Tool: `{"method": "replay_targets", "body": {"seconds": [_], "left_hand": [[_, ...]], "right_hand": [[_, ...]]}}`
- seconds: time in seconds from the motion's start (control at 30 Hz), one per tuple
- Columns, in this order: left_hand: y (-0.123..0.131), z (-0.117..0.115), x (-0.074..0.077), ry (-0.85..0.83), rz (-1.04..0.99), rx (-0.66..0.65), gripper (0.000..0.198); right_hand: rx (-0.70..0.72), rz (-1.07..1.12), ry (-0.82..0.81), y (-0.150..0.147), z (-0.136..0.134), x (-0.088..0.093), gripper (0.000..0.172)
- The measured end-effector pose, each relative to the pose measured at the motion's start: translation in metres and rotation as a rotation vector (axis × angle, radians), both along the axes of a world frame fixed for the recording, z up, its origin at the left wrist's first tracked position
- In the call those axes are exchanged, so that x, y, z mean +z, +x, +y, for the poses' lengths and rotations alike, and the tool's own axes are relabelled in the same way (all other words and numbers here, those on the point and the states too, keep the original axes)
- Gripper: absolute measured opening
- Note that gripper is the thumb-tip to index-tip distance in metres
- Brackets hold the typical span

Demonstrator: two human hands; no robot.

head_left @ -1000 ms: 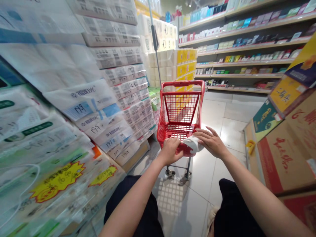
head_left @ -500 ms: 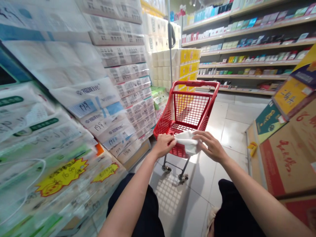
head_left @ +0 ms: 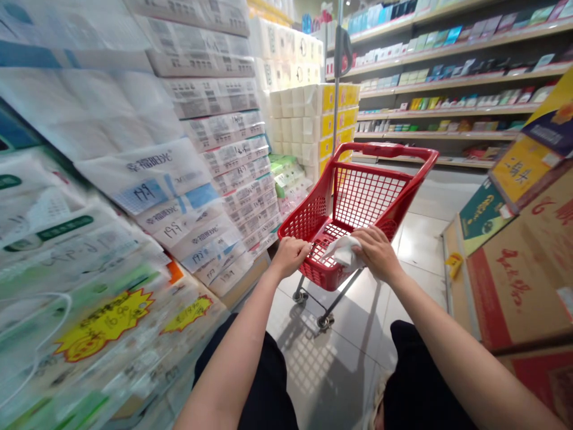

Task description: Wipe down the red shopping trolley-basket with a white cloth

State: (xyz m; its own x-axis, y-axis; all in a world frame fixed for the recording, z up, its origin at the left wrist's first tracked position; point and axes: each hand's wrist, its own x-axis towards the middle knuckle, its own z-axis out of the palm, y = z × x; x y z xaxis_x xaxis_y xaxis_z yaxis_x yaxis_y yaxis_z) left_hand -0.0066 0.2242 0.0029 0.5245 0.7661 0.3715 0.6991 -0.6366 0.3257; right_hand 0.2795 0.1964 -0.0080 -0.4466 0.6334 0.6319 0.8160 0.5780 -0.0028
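A red plastic shopping cart (head_left: 324, 276) with mesh sides stands right before me, its handle on the far side. My left hand (head_left: 290, 257) is closed round the near left corner of the basket rim. My right hand (head_left: 376, 252) holds a crumpled white cloth (head_left: 345, 251) against the near rim, fingers curled over it. Part of the cloth hangs over the basket; its far end beneath my fingers is hidden. Lower down, the metal legs end in small wheels (head_left: 325, 322) on the tiled floor.
Tall stacks of packaged tissue paper (head_left: 156, 173) line the left, with yellow price signs (head_left: 105, 322). Cardboard boxes (head_left: 519, 286) are piled on the right. Behind the cart are a metal pole (head_left: 339, 113), more paper packs (head_left: 295, 122) and long stocked shelves (head_left: 447, 86).
The cart has turned, its handle end swinging to the right. My left hand now grips the rim instead of the cloth. The cloth is bunched under my right hand.
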Motion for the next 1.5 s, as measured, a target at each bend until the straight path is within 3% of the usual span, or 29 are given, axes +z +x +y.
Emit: {"method": "replay_targets", "body": {"seconds": [0.13, 0.3, 0.43, 0.6, 0.73, 0.83, 0.93, 1.07, 1.2, 1.27, 1.33, 1.4, 1.5], "left_hand": [[0.007, -0.013, 0.006, 0.098, 0.05, 0.041, 0.041], [0.037, -0.033, 0.005, 0.139, 0.094, -0.05, 0.046], [0.051, -0.032, -0.002, 0.126, 0.165, 0.001, 0.035], [0.042, -0.021, -0.003, 0.131, 0.206, 0.022, 0.027], [0.029, -0.017, 0.0, 0.076, 0.19, -0.029, 0.033], [0.02, -0.016, -0.001, 0.062, 0.164, -0.046, 0.039], [0.015, -0.015, -0.002, 0.08, 0.162, -0.049, 0.04], [0.016, -0.014, -0.003, 0.099, 0.191, -0.039, 0.038], [0.019, -0.014, -0.003, 0.104, 0.224, -0.009, 0.026], [0.018, -0.015, -0.002, 0.107, 0.233, -0.003, 0.02], [0.017, -0.015, 0.0, 0.089, 0.223, -0.03, 0.017], [0.015, -0.015, 0.002, 0.059, 0.197, -0.078, 0.022], [0.012, -0.015, 0.004, 0.032, 0.167, -0.111, 0.036]], "right_hand": [[-0.203, 0.119, 0.019, 0.025, 0.012, -0.005, 0.038], [-0.278, 0.147, 0.025, 0.015, 0.008, -0.009, 0.041], [-0.205, 0.091, 0.02, -0.016, -0.008, -0.005, 0.04], [-0.034, -0.043, 0.005, -0.045, -0.017, -0.003, 0.038], [-0.017, -0.041, 0.024, -0.014, 0.0, -0.002, 0.038], [-0.158, 0.068, 0.075, 0.023, 0.013, -0.003, 0.04], [-0.263, 0.161, 0.103, 0.037, 0.017, -0.004, 0.041], [-0.267, 0.201, 0.114, 0.004, 0.005, -0.007, 0.042], [-0.093, 0.059, 0.037, -0.049, -0.014, -0.008, 0.043], [-0.008, 0.004, 0.027, -0.061, -0.016, -0.008, 0.043], [0.059, -0.049, 0.021, -0.053, -0.01, -0.007, 0.042], [0.068, -0.072, 0.018, -0.027, 0.001, -0.006, 0.04], [-0.125, 0.065, 0.082, 0.022, 0.016, -0.006, 0.039]]}}
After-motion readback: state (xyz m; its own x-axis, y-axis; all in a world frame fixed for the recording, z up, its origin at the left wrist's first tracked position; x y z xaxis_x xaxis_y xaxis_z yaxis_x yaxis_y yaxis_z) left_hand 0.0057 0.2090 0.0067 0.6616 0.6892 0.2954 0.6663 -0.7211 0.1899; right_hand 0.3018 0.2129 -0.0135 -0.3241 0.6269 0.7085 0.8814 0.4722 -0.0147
